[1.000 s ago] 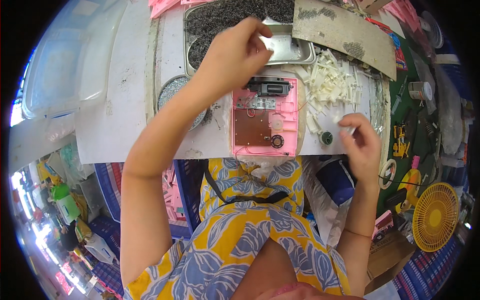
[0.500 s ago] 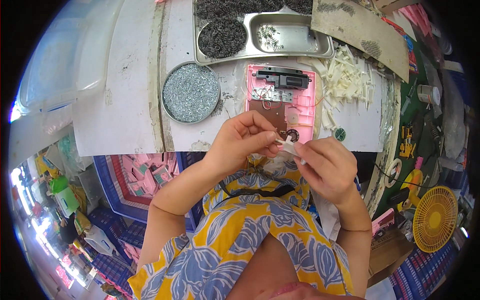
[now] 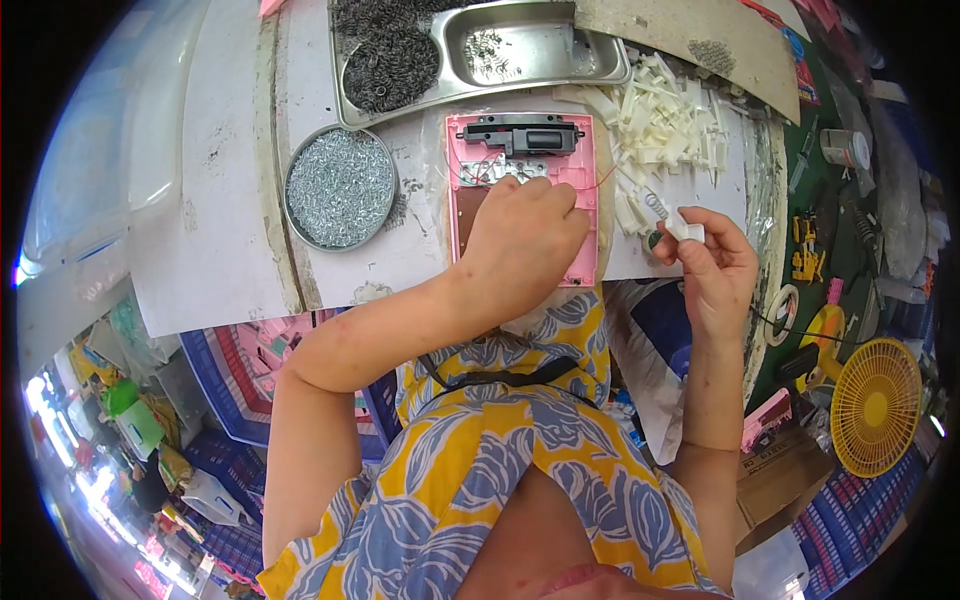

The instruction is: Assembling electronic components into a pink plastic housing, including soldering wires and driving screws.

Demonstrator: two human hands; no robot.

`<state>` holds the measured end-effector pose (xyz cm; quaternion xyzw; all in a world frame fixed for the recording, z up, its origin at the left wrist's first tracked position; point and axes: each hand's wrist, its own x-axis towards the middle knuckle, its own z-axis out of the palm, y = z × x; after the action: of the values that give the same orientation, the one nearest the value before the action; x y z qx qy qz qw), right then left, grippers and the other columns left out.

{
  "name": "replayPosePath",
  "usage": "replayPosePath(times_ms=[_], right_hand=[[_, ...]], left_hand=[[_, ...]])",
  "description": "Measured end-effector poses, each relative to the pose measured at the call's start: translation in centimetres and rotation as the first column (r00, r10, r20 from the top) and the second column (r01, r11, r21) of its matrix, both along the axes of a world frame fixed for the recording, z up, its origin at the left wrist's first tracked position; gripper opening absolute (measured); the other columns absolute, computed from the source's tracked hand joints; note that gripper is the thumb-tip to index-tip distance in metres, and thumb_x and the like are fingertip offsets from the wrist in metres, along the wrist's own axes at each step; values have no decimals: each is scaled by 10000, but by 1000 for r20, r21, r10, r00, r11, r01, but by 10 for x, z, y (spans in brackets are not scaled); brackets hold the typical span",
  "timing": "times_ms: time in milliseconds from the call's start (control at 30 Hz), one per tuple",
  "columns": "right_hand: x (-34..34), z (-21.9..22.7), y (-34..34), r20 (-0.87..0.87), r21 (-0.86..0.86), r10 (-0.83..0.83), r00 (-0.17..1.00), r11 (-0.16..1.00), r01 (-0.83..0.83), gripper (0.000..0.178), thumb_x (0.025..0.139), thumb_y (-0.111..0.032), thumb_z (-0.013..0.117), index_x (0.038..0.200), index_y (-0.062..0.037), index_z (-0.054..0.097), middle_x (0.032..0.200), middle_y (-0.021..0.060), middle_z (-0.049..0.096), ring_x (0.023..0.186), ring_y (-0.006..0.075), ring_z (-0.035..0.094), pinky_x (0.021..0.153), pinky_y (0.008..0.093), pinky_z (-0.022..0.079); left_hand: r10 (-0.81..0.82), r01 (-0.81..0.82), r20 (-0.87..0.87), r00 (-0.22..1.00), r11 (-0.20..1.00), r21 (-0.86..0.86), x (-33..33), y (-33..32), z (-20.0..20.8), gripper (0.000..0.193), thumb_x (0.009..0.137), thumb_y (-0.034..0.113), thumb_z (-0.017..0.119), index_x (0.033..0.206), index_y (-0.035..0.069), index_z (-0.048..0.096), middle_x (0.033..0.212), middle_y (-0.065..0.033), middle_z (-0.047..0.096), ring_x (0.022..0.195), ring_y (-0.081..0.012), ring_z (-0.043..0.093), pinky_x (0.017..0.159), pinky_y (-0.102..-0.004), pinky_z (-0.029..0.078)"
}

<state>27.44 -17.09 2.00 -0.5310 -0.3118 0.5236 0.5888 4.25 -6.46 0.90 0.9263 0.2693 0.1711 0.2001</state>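
The right hand (image 3: 715,255) pinches 1 white plastic piece (image 3: 683,224), smooth and angular, between thumb and fingers to the right of the pink casing (image 3: 582,235); 1 coil spring (image 3: 655,206) shows just beside the piece, and I cannot tell whether they join. The left hand (image 3: 525,235) is curled knuckles-up over the casing, its fingertips hidden, so I cannot tell what it pinches or touches. The casing, a shallow rectangular shell of hard plastic, bears 1 matte black module (image 3: 525,138) across its top, 1 shiny metal plate (image 3: 510,170) below that, and 1 flat brown board (image 3: 467,212) partly behind the left hand. 1 round dish (image 3: 391,200) is filled with grainy silvery bits. Above, 1 polished steel tray (image 3: 600,60) has 1 rounded hollow heaped with wiry dark springs (image 3: 392,70) and 1 oblong hollow with a small scatter. A jumbled pile of white parts (image 3: 660,120) lies right of the casing, too tangled to count. At lower right, 1 cardboard box (image 3: 785,480) carries small dark printing, near 1 yellow fan (image 3: 875,408) with a round ribbed grille.
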Motion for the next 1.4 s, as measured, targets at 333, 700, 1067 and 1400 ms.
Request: replayPosePath(times_ms=[333, 700, 1067, 1400], right_hand=[[-30, 8, 38, 937, 109, 48, 347, 901, -419, 324, 676, -55, 845, 983, -58, 742, 969, 68, 665, 936, 288, 594, 795, 370, 500], [-28, 2, 66, 920, 211, 45, 390, 782, -587, 261, 687, -55, 825, 931, -39, 730, 937, 62, 664, 869, 274, 603, 745, 370, 505], [-44, -8, 63, 937, 97, 121, 328, 812, -575, 240, 727, -80, 822, 952, -58, 739, 942, 71, 665, 888, 281, 603, 783, 382, 509], [70, 2, 61, 914, 70, -111, 390, 991, 118, 246, 852, -179, 725, 1061, -53, 756, 998, 121, 731, 907, 303, 695, 810, 390, 554]], left_hand=[[-65, 80, 328, 942, 996, -31, -56, -12, -11, 330, 694, 43, 830, 1011, 59, 743, 1035, -92, 705, 882, -281, 674, 742, -391, 517], [24, 57, 463, 886, 985, -160, -60, -23, -37, 737, 685, 218, 883, 1302, 28, 529, 1160, -142, 667, 954, -332, 667, 806, -430, 520], [-142, 165, 190, 972, 979, -116, -54, -4, -5, 882, 715, 423, 849, 1398, 15, 469, 1129, -138, 660, 803, -284, 594, 748, -413, 481], [-176, 179, 43, 984, 978, -102, -44, -2, 2, 876, 720, 420, 833, 1412, 6, 491, 1233, -83, 646, 873, -247, 582, 744, -386, 434]])
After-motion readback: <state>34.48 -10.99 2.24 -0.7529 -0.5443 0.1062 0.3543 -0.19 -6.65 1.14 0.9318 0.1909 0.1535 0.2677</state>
